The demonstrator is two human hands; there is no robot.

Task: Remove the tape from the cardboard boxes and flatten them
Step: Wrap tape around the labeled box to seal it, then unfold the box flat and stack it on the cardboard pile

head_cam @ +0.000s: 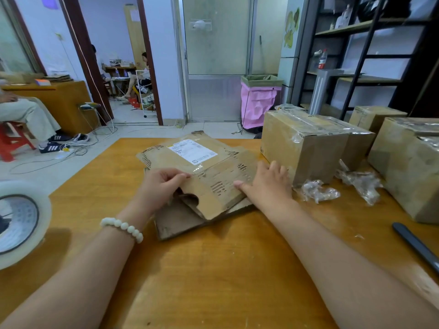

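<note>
Wooden table (213, 269), centre: left hand (161, 187) fingers (177, 178) pinch the flattened cardboard box (209, 167), right hand (267, 186) pressing it flat-fingered.

I counted three upright taped boxes on the counter (213, 269): near box (306, 150), back box (375, 116), right box (408, 167). Two flattened cardboards, top sheet (213, 172) over bottom sheet (175, 222). Two tape wads: left wad (318, 191), right wad (361, 184). One tape roll (21, 222), one dark tool (415, 245), one bead bracelet (123, 226). My two hands: left hand (161, 184), right hand (268, 184).
</note>
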